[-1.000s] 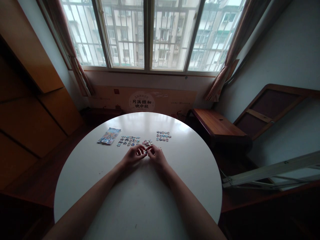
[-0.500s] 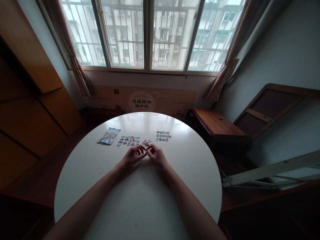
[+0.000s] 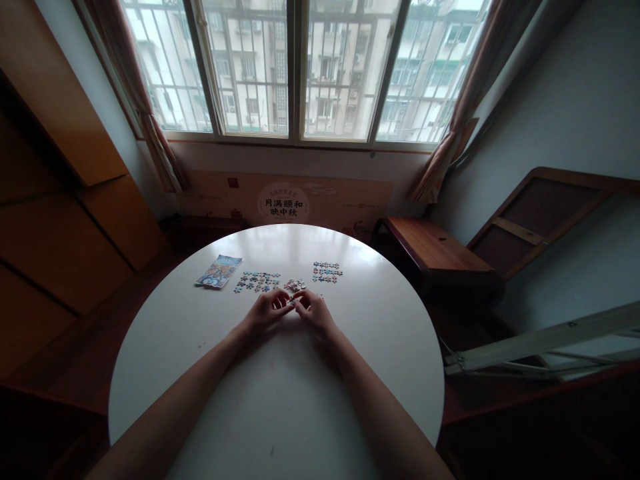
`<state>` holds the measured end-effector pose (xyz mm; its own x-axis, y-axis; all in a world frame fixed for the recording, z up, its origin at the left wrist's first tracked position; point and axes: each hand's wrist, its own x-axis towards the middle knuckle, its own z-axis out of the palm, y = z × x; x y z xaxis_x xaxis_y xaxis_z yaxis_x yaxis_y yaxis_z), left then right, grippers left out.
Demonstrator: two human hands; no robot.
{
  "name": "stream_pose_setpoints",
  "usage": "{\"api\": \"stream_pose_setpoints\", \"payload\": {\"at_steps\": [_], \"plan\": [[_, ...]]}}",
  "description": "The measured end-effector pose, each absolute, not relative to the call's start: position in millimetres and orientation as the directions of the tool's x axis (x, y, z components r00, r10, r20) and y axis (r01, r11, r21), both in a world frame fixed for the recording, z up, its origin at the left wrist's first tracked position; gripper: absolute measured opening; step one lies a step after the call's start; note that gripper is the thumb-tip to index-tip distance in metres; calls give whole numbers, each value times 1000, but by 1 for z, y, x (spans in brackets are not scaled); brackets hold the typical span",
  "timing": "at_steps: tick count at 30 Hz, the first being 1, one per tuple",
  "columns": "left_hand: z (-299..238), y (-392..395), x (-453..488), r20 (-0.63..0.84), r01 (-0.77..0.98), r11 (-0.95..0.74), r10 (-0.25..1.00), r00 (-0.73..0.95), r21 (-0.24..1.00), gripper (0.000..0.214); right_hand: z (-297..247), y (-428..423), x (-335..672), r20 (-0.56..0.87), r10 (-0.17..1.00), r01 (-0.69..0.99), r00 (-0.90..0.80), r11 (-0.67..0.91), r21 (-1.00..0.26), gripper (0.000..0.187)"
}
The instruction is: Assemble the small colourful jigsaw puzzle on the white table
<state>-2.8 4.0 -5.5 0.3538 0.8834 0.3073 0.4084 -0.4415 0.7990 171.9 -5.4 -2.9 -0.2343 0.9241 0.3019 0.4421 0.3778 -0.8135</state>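
Both my hands rest on a round white table [image 3: 280, 400], fingertips meeting in the middle. My left hand [image 3: 267, 311] and my right hand [image 3: 313, 312] are each pinched on small jigsaw pieces [image 3: 292, 303] held between them. Just beyond the fingers lies a small cluster of pieces [image 3: 295, 285]. A spread of loose pieces [image 3: 257, 282] lies to its left, and a partly joined patch of pieces [image 3: 327, 271] sits to its right. A printed picture card [image 3: 219, 271] lies at the far left of the row.
A wooden bench [image 3: 430, 248] stands beyond the table on the right, with a framed board [image 3: 545, 217] leaning on the wall. A long pale bar [image 3: 545, 340] lies at the right. Wooden cabinets [image 3: 60, 220] fill the left. A barred window [image 3: 300, 67] is ahead.
My hands have shifted very slightly away from me, the fingertips working the small pieces between them. Nothing else on the table has moved.
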Motion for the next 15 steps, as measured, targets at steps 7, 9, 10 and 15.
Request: {"api": "stream_pose_setpoints", "payload": {"at_steps": [7,9,10,15], "plan": [[-5,6,-5,299,393,-416,897,326,820,30,-4,-5,172,289,925,426,-245,371,-826,23],[-5,6,-4,289,390,-402,903,317,828,31,-4,-5,172,288,925,429,-248,371,-823,25],[-4,6,-4,285,388,-394,907,310,833,32,-4,-5,172,288,924,430,-250,372,-823,26],[-3,5,-4,280,359,-375,916,288,855,34,-4,-5,172,291,922,420,-254,376,-826,28]]}}
